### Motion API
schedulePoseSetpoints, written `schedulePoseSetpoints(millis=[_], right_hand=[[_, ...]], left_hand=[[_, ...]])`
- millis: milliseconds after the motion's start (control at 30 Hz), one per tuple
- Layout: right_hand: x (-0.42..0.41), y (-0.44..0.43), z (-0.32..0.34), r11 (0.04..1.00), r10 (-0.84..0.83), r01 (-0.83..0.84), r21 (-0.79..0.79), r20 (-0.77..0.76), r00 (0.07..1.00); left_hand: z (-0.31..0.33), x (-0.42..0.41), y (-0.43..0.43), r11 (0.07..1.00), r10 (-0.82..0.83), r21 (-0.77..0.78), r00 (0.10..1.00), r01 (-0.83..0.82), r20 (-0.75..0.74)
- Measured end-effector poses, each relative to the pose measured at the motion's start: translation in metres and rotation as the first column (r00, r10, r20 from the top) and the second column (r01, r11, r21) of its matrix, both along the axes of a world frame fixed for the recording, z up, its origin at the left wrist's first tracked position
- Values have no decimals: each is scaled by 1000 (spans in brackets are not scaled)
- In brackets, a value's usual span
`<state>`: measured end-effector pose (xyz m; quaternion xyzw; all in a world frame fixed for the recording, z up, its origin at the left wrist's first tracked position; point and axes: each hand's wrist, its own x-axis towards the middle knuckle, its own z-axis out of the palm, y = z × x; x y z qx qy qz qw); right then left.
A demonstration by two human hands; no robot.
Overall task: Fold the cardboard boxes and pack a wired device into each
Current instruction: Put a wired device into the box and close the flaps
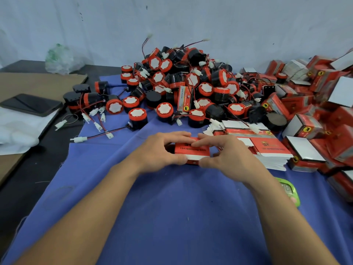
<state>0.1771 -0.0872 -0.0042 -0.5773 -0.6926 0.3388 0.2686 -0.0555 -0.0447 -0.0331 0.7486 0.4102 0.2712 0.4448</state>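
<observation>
Head view: your two forearms reach forward over a blue cloth (172, 217) spread on the table. A small green plastic gadget (288, 188) lies on the cloth just beside your right forearm. Ahead, your left hand (162, 150) and right hand (227, 155) both grip a small red printed cardboard box (191, 149), low over the middle of the cloth. On each hand the fingers curl over its far top edge and the thumb presses its near white edge, with the fingertips almost meeting on top. I cannot tell whether the box touches the cloth.

Just right of your right hand lies a stack of flat red-and-white box blanks (267, 148). Behind it, a big heap of round black-and-red wired devices (191, 79) with white connectors covers the far cloth. A pile of folded red boxes (324, 111) lies along the right edge. Far left, a dark phone (30, 104) rests near a brown cardboard sheet (38, 83), and a clear plastic bag (61, 58) lies against the wall.
</observation>
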Motion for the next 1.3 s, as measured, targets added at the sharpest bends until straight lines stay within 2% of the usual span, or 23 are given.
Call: schedulePoseSetpoints(millis=[100, 167, 567, 733, 867, 1033, 1300], right_hand=[[-12, -2, -2, 994, -89, 89, 67, -1, 996], [-14, -2, -6, 988, -121, 122, 95, -12, 993], [-3, 4, -13, 982, -101, 95, 161, 26, 995], [-5, 1, -16, 973, -124, 105, 207, 82, 989], [-4, 3, -17, 971, -133, 112, 214, 86, 987], [-4, 3, -16, 976, -143, 127, 180, 78, 987], [-3, 6, -17, 971, -110, 95, 221, 59, 992]], left_hand=[[-3, 1, -3, 988, 59, 145, 997, -52, -45], [-5, 2, -4, 982, 70, 179, 996, -60, -49], [-2, 1, -2, 971, 77, 233, 989, -47, -123], [-11, 10, -7, 943, 175, 306, 978, -134, -113], [-9, 10, -9, 943, 185, 300, 977, -146, -106], [-10, 12, -10, 939, 184, 322, 965, -116, -189], [-12, 14, -10, 942, 215, 290, 968, -170, -131]])
